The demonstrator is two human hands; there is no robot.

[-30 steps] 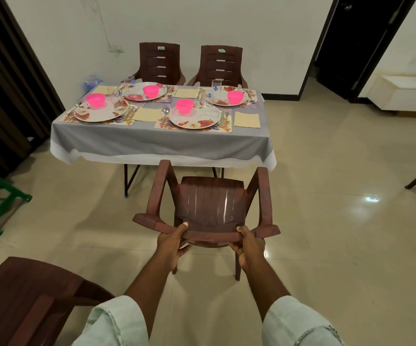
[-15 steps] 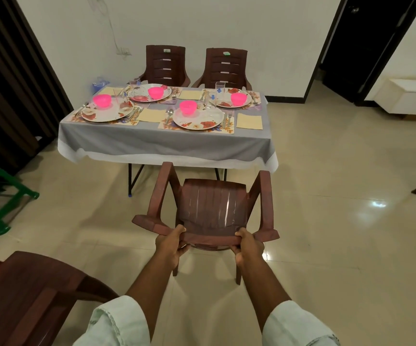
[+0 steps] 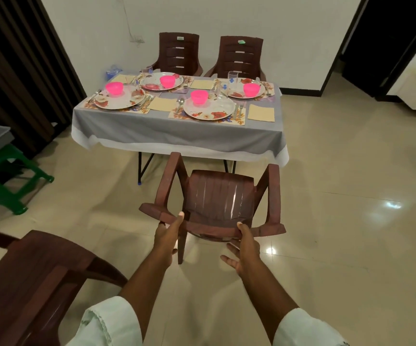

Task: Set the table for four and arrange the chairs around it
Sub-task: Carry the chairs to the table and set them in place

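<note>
You had the brown chair [image 3: 217, 201] on the floor just short of the table [image 3: 177, 134], its seat facing the near edge. Your left hand [image 3: 168, 237] touched the top of the chair back with straight fingers; your right hand [image 3: 243, 248] lay loose and spread against it, clamped on nothing. Beyond the table stood two more chairs [image 3: 179, 52]. On the table sat four plates [image 3: 208, 109] with pink bowls [image 3: 199, 96].

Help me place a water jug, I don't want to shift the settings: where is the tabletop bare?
The table has bare grey cloth along its near edge, below the near plates, and at the right end beyond the napkin. The middle, among pink bowls and glasses, is crowded.
</note>
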